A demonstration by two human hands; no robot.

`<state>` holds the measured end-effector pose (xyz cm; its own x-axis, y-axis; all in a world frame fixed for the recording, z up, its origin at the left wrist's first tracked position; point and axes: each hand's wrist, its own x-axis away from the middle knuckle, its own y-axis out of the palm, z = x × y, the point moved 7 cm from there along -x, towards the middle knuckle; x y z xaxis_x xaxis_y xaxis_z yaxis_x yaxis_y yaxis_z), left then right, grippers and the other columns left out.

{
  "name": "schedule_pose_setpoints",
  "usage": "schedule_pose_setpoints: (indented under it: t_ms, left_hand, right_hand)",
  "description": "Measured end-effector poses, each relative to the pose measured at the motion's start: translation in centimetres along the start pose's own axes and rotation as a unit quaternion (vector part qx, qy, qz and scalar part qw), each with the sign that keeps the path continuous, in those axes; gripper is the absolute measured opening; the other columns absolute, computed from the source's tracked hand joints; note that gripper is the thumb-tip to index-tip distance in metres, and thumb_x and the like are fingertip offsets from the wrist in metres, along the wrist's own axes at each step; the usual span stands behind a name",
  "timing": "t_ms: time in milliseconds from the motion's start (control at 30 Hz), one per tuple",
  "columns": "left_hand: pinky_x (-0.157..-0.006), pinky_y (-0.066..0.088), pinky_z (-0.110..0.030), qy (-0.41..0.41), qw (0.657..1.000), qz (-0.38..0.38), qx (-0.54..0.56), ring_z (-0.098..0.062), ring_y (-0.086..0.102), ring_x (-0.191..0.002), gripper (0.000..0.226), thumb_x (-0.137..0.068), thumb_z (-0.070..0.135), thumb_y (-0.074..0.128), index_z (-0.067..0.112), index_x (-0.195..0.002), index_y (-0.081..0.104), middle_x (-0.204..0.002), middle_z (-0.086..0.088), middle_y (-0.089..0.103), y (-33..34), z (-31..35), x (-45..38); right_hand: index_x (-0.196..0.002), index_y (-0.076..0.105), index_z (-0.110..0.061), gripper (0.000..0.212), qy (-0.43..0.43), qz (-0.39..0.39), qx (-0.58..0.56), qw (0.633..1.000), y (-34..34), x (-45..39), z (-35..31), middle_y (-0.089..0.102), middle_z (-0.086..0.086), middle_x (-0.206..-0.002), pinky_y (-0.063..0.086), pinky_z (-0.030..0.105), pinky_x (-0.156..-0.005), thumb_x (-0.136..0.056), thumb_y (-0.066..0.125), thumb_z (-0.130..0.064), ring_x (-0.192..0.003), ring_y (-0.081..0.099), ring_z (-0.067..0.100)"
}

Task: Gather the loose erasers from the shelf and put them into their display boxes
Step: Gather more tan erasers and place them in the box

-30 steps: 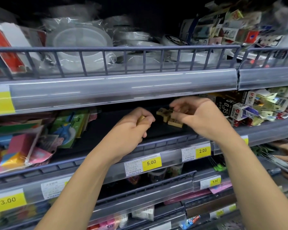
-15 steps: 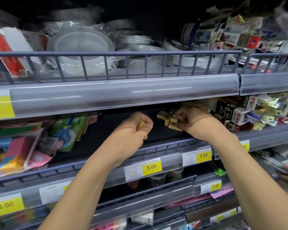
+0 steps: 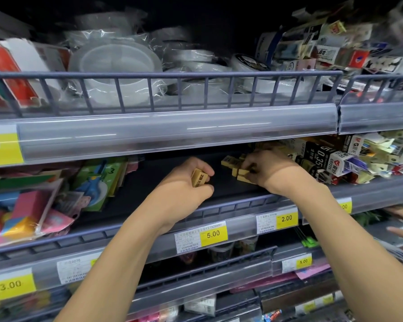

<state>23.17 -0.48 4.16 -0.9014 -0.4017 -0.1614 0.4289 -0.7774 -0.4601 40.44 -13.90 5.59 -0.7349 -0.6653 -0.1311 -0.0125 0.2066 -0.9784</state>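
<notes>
On dark shelf [image 3: 135, 191], left hand [image 3: 184, 189] grips one tan block eraser [image 3: 199, 177]; right hand [image 3: 272, 168], nearer, pinches the loose tan eraser pile [image 3: 235, 168].

A grey metal shop shelving unit [image 3: 172, 133] is seen in tiers, each fronted by a low wire rail [image 3: 163, 75] and a clear price strip. Yellow price labels [image 3: 213, 234] are fixed along the strips. The recess behind is left dark.

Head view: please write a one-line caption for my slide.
Left hand holds a tan rectangular eraser while right hand gathers loose tan erasers on the dark shelf.
</notes>
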Motion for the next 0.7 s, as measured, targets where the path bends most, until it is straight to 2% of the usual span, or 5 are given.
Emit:
schedule_pose_setpoints:
  t_ms: [133, 267, 467, 567, 700]
  left_hand:
    - [-0.061, 0.049, -0.023, -0.011, 1.0, -0.002, 0.004, -0.011, 0.064, -0.089, 0.028, -0.088, 0.03, 0.076, 0.047, -0.1, 0.058, -0.11, 0.009, 0.063, -0.2, -0.1, 0.1]
    - [-0.054, 0.047, -0.017, -0.01, 1.0, 0.001, 0.008, -0.01, 0.061, -0.086, 0.03, -0.083, 0.036, 0.08, 0.045, -0.1, 0.058, -0.106, 0.007, 0.063, -0.1, 0.1, 0.1]
    - [-0.063, 0.047, -0.025, -0.009, 0.999, -0.02, 0.031, -0.004, 0.057, -0.07, 0.035, -0.072, 0.052, 0.073, 0.041, -0.102, 0.058, -0.09, 0.005, 0.066, 0.3, 0.5, 0.3]
    - [-0.063, 0.045, -0.023, 0.007, 1.0, -0.018, 0.023, 0.003, 0.053, -0.062, 0.024, -0.087, 0.044, 0.072, 0.039, -0.105, 0.057, -0.086, 0.009, 0.063, 0.1, 0.2, 0.2]
    - [-0.074, 0.051, -0.034, 0.028, 0.999, -0.014, 0.025, -0.009, 0.057, -0.075, 0.023, -0.095, 0.03, 0.07, 0.038, -0.112, 0.057, -0.092, 0.004, 0.065, 0.2, 0.2, 0.0]
  right_hand:
    - [-0.105, 0.069, -0.032, 0.016, -0.047, 0.077, -0.191, 0.977, -1.3, 1.6, -0.5, 0.071, -0.008, -0.096, 0.054, 0.032, -0.088, -0.091, 0.066, -0.024, -0.099, 0.065, 0.02]
    - [-0.1, 0.074, -0.021, 0.022, -0.153, 0.013, -0.48, 0.864, -1.5, 4.2, -3.6, 0.077, 0.002, -0.094, 0.059, 0.028, -0.075, -0.093, 0.064, -0.003, -0.081, 0.071, 0.013]
    - [-0.106, 0.073, -0.007, 0.017, -0.159, -0.02, -0.533, 0.831, -0.6, 4.6, -6.2, 0.077, 0.013, -0.095, 0.055, 0.021, -0.077, -0.091, 0.067, -0.003, -0.085, 0.073, 0.022]
    - [-0.104, 0.073, -0.005, 0.016, -0.151, -0.026, -0.566, 0.81, -0.3, 4.4, -6.7, 0.075, 0.019, -0.095, 0.059, 0.029, -0.08, -0.09, 0.068, 0.0, -0.081, 0.073, 0.027]
    - [-0.097, 0.076, -0.008, 0.014, -0.15, -0.033, -0.583, 0.798, -0.2, 4.2, -6.6, 0.076, 0.017, -0.092, 0.06, 0.029, -0.078, -0.086, 0.072, 0.001, -0.079, 0.073, 0.025]
